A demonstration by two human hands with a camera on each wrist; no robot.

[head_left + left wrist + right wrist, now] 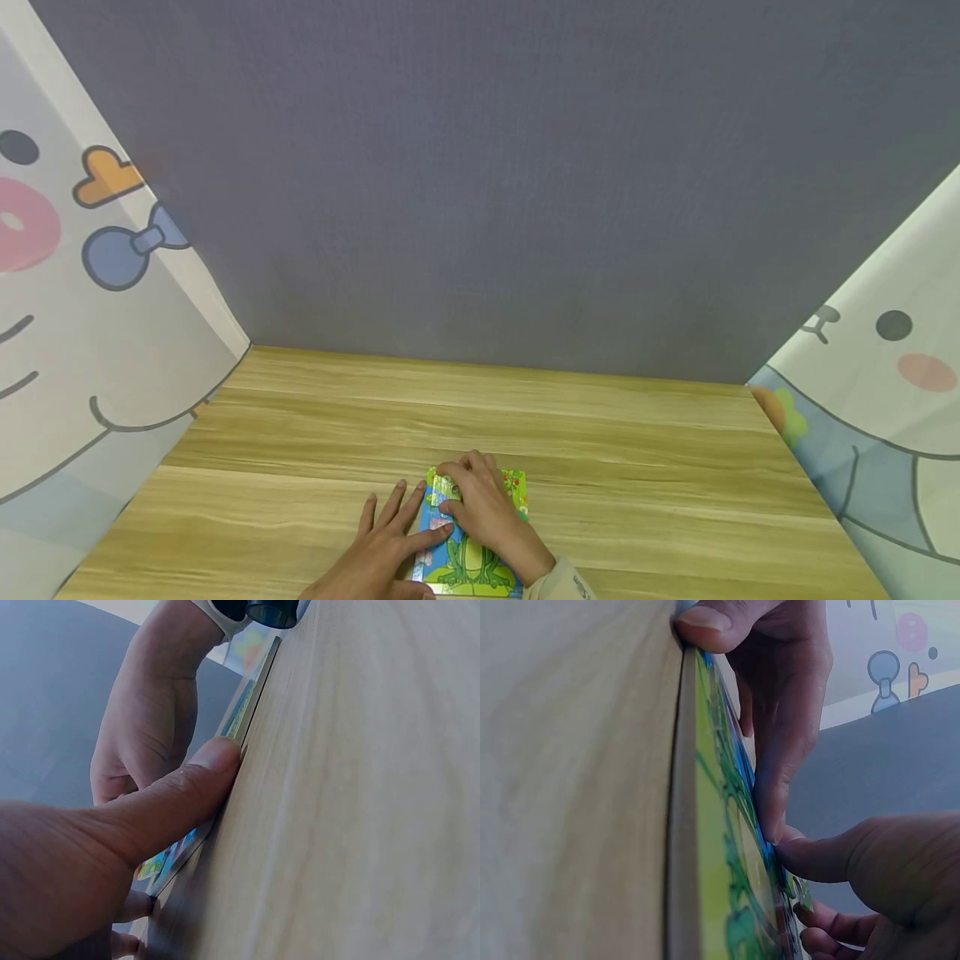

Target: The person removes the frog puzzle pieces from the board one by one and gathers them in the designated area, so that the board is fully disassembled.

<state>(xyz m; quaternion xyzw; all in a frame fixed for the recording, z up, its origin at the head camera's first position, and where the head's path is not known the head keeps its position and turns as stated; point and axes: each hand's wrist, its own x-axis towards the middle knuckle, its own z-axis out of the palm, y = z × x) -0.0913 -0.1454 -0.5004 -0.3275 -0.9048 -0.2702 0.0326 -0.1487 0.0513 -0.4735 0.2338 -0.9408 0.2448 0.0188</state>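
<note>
A flat frog jigsaw puzzle (474, 575) with bright green and blue printing lies on the table. My left hand (382, 546) is spread at its left side; the thumb (214, 754) presses the near edge and the index finger (776, 780) reaches across the printed face. Over the upper part of the puzzle, my right hand (483, 504) has its fingers bent and pinches a small green puzzle piece (804, 894) between thumb and fingers. That piece stands tilted up from the puzzle face in the right wrist view. The right hand covers much of the puzzle's upper middle.
The wood-grain table (637, 500) stretches out on both sides of the puzzle. A grey panel (487, 183) rises behind it, and cartoon-printed panels stand at the left (112, 350) and right (885, 400).
</note>
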